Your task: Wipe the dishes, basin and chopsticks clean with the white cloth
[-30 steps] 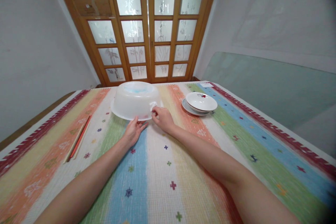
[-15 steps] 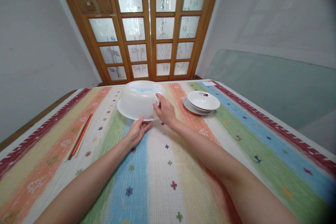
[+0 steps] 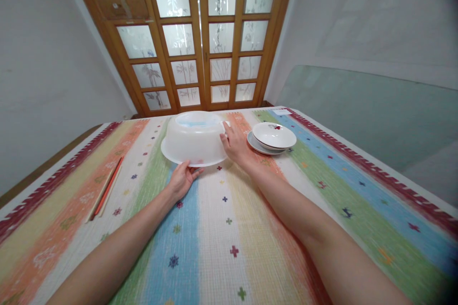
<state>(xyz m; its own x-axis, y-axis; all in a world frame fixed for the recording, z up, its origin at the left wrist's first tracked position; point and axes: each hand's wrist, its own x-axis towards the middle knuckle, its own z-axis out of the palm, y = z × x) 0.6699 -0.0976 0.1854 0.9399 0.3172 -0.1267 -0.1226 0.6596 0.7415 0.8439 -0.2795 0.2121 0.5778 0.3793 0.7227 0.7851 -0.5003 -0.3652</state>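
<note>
Translucent plastic basin [image 3: 195, 140] upside down on the tabletop [image 3: 214, 219], left hand [image 3: 182, 181] with thumb at its near rim, right hand [image 3: 236, 145] against its side, fingers mostly hiding a white wad [image 3: 226, 125], both grips unclear

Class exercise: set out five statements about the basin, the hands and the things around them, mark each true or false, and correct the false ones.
1. The white basin is upside down. True.
2. Both hands are off the basin. False: the left hand is at its near rim and the right hand at its right side.
3. A white dish sits on a lower dish. True.
4. Two forks lie left of the basin. False: thin red and pale sticks lie there.
5. The tablecloth is striped. True.
</note>
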